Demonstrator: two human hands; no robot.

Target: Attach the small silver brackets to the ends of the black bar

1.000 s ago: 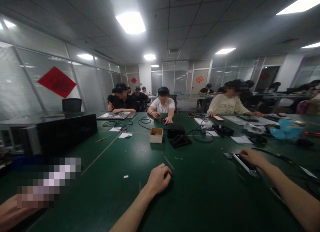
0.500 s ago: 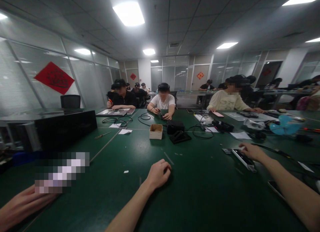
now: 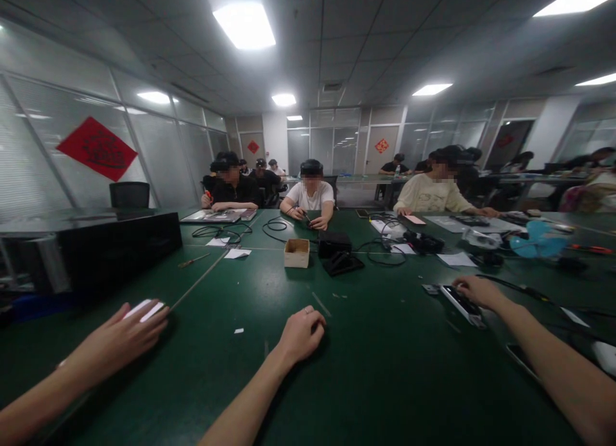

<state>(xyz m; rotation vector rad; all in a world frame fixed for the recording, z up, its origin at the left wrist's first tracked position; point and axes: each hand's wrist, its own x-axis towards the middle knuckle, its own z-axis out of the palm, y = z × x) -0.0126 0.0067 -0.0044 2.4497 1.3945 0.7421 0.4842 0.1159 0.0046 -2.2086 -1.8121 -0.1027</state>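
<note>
Head cam: R hand (image 3: 477, 293) fingers part-bent on white-edged black oblong device (image 3: 462, 308); L hand (image 3: 301, 335) left of device, half-curled; both grips unclear.

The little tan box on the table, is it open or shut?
Open: the box has no lid on, and its brown inside shows. I can't tell if anything's inside.

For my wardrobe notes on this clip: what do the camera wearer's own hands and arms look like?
The left hand and right hand are both ungloved, with no sleeves in view. The left one seems to wear a thin ring; I can make out no jewellery on the right.
</note>
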